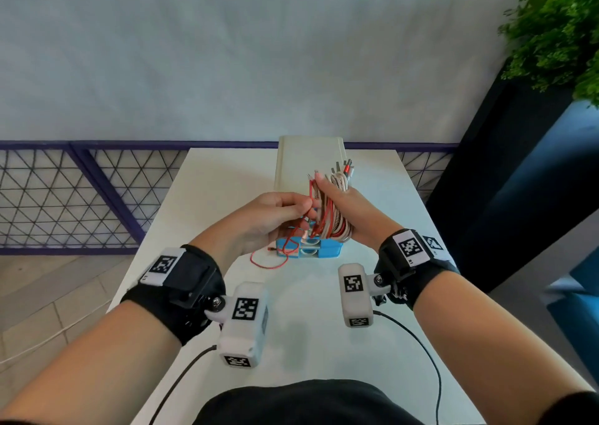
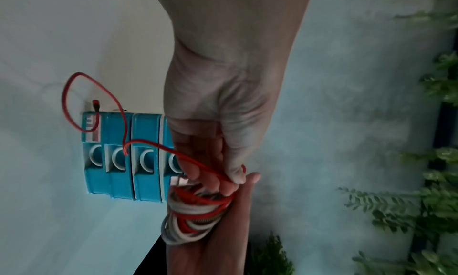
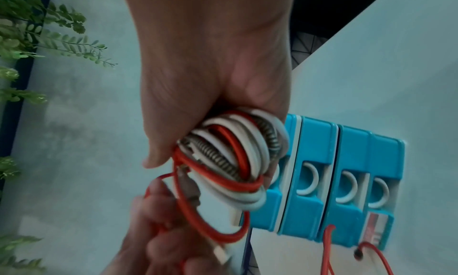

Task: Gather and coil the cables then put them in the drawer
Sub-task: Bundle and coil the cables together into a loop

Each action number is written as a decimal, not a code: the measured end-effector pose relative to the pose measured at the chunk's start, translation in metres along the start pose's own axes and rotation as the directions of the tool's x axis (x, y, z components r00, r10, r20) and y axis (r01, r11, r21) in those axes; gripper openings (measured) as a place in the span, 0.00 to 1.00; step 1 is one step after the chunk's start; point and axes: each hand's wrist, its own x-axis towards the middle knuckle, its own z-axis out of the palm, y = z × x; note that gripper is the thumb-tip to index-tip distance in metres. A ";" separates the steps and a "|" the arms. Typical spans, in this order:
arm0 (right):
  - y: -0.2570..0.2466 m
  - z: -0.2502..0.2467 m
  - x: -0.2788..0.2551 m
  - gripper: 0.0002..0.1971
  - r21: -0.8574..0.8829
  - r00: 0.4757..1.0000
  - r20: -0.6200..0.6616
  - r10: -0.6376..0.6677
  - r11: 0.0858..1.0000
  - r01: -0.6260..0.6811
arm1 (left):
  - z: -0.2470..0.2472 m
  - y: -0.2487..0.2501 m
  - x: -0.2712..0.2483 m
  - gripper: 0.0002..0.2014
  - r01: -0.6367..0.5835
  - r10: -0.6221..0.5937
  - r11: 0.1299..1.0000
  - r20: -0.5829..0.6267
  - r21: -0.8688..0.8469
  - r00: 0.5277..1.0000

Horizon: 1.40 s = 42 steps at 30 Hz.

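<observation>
Red cable tail trails from left hand pinch down across drawers onto desk. Right hand fingers curled round coil, held just above drawers. Risk: tail's plug snags drawer handle as it's wound in, jerks coil. Risk: loops slip off right fingers if grip slackens, bundle unravels.

Black wrist straps with white marker-tagged camera pods, thin black cables, bare forearms, dark top
</observation>
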 end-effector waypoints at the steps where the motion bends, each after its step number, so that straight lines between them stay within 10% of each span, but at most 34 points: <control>1: -0.001 0.003 -0.002 0.24 0.042 0.998 0.065 0.016 0.999 -0.018 | 0.003 0.000 0.001 0.05 -0.003 0.003 1.000 -0.005 0.022 1.000; 5: -0.004 0.011 -0.012 0.15 0.107 0.982 0.183 0.045 0.992 -0.066 | 0.012 -0.001 0.000 0.07 -0.012 0.013 0.996 -0.018 0.085 1.000; 10: 0.004 0.008 -0.002 0.06 0.005 0.993 -0.114 -0.013 1.000 0.014 | 0.016 -0.010 -0.006 0.15 0.153 -0.157 0.980 0.027 0.124 0.987; 17: -0.012 -0.022 -0.002 0.06 0.384 0.964 -0.262 -0.051 0.911 0.153 | -0.019 -0.030 -0.019 0.18 0.254 -0.338 0.913 0.243 0.320 0.909; 22: -0.023 -0.022 -0.013 0.03 0.188 0.998 -0.068 -0.012 0.982 0.024 | -0.020 -0.021 -0.006 0.13 0.021 0.025 0.773 -0.062 0.634 0.998; 32: -0.026 -0.011 -0.020 0.10 -0.097 0.991 0.124 0.051 0.995 -0.039 | 0.002 0.001 0.009 0.06 -0.277 0.483 0.642 -0.097 0.715 0.870; 38: -0.016 -0.002 -0.020 0.08 -0.022 0.989 0.143 0.037 0.999 -0.034 | 0.004 0.002 0.009 0.06 -0.302 0.516 0.678 -0.142 0.670 0.845; 42: -0.012 -0.004 -0.016 0.10 -0.063 0.997 0.077 0.027 0.998 -0.022 | 0.003 0.000 0.007 0.11 -0.160 0.296 0.831 -0.180 0.534 0.938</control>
